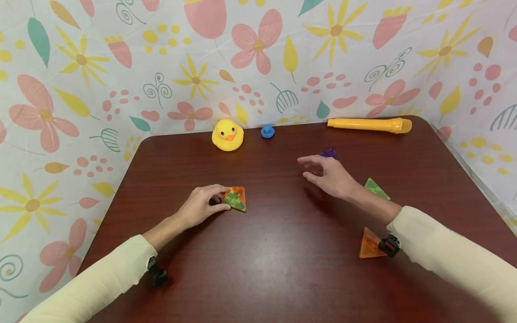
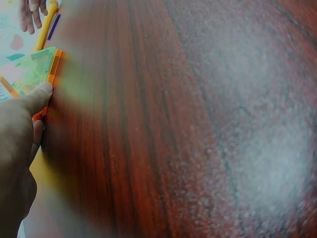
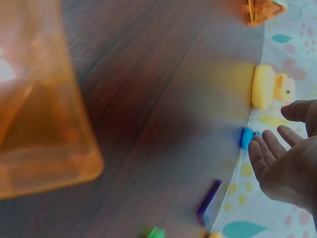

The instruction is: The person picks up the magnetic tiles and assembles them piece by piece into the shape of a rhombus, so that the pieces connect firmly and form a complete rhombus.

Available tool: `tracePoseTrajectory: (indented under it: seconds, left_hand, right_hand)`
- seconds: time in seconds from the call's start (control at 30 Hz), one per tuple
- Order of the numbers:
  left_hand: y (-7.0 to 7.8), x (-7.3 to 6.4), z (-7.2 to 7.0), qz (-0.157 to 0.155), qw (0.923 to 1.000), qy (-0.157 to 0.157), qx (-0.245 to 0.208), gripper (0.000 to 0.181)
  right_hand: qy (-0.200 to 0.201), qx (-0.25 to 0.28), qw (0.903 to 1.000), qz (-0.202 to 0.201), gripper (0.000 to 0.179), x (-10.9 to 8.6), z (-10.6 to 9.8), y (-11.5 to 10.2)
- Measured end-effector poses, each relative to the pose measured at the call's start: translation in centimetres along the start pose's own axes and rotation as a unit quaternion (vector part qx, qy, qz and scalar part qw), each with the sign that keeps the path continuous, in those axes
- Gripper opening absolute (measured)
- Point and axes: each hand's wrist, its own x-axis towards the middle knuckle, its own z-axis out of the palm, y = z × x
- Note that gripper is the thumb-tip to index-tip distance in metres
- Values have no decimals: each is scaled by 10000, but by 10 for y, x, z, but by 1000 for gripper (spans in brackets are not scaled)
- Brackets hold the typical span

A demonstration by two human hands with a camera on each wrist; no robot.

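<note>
My left hand (image 1: 202, 204) pinches a small cluster of translucent magnetic tiles between thumb and fingers, at the left middle of the table. In it a green triangle tile (image 1: 233, 200) leans up against orange tiles (image 1: 241, 194). From the left wrist view, the thumb lies on the edge where the green tile (image 2: 34, 69) meets the orange one. My right hand (image 1: 329, 176) hovers over the table with loosely bent fingers and nothing in them. Just behind it lies a purple tile (image 1: 329, 153), partly hidden by the hand.
Under the right forearm lie a green triangle tile (image 1: 376, 189) and an orange triangle tile (image 1: 370, 246), partly covered by the wrist camera. Along the back edge stand a yellow rubber duck (image 1: 227, 135), a small blue duck (image 1: 267, 131) and a yellow toy microphone (image 1: 367, 124). A floral cloth hangs behind.
</note>
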Motion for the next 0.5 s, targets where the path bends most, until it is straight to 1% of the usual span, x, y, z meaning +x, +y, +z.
tracePoseTrajectory:
  seconds: [0.2, 0.3, 0.5]
  left_hand:
    - [-1, 0, 0, -4, 10000, -48, 44, 49]
    - [-1, 0, 0, -36, 9999, -79, 58, 49]
    - [-1, -1, 0, -74, 9999, -79, 103, 50]
  right_hand:
    - [313, -109, 9994, 34, 47, -8, -14, 13]
    - [371, -79, 9990, 221, 54, -9, -22, 17]
    - [358, -309, 9962, 728, 76, -6, -36, 30]
